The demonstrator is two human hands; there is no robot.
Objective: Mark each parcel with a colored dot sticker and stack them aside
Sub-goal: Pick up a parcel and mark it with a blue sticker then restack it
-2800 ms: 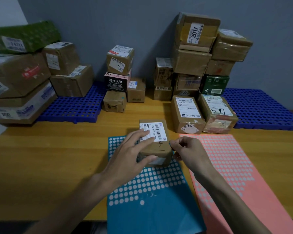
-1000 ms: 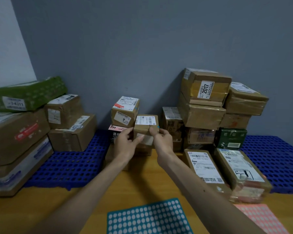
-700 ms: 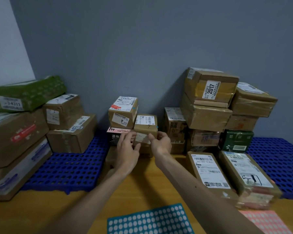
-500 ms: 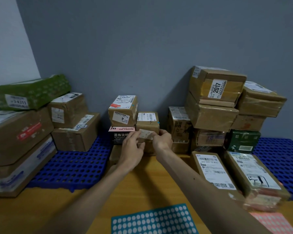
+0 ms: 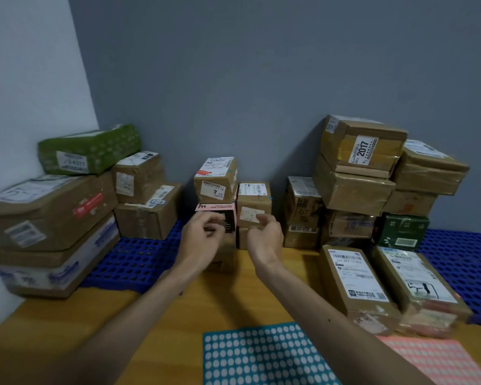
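A small brown parcel [image 5: 253, 202] with a white label stands on top of another box in the middle stack by the wall, a blue dot on its right edge. My left hand [image 5: 203, 240] and my right hand [image 5: 264, 237] hover just in front of it, fingers loosely curled and holding nothing. A blue dot-sticker sheet [image 5: 264, 357] lies at the near table edge, with a pink dot-sticker sheet [image 5: 439, 359] to its right.
Left parcels pile on a blue plastic pallet [image 5: 134, 262], topped by a green box [image 5: 89, 148]. A tall stack [image 5: 356, 173] stands right. Two long labelled parcels [image 5: 356, 284] lie on the wooden table [image 5: 67, 329], another blue pallet [image 5: 467, 262] behind.
The small parcel went from the blue sheet up onto the middle stack by the wall. Both hands have let go of it and drawn back slightly.
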